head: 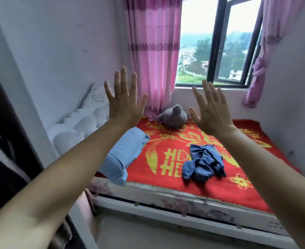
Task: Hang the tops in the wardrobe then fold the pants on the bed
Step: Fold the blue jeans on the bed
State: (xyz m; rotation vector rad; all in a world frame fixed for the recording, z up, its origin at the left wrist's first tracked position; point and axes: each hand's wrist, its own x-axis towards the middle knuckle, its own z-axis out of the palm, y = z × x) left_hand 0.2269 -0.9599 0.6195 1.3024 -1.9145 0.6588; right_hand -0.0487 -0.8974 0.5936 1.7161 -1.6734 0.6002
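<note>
Left grip [125, 99] and right grip [211, 110] raised mid-frame, fingers spread, empty. Blue garment [203, 162] lies crumpled on bed [184, 200], lower centre. Risk: I grab one bunched layer; legs twist, fold skews.

Pants [203, 163] on bed [166, 191], right of pillow [124, 153]

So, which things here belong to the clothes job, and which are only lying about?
For the job: crumpled blue garment, probably the pants; bed; left hand and right hand, both open and empty.
Only lying about: grey plush toy; light blue pillow; pink curtain.
</note>
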